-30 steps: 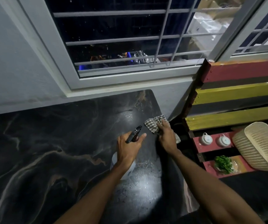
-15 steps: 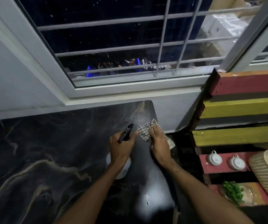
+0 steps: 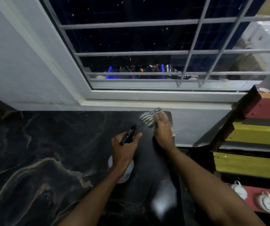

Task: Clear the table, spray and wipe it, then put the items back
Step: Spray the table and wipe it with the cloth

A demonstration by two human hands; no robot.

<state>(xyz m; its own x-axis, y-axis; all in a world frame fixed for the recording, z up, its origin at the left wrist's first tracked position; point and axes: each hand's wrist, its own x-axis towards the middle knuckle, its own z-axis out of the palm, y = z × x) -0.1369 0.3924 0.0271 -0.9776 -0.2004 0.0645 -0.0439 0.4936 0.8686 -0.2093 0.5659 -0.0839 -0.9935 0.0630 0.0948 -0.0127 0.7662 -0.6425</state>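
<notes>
Lying under the right hand's [image 3: 162,130] seemingly flat fingers [image 3: 161,117], the cloth [image 3: 147,119] touched the worktop [image 3: 49,152]; the left hand [image 3: 124,149] gripped the spray bottle [image 3: 127,137].

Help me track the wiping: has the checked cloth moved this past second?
Yes. The checked cloth, under the right hand, slid away from the person toward the far right corner of the table.

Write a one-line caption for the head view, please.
Left hand holds a spray bottle; right hand presses a checked cloth onto the dark marbled table.
</notes>
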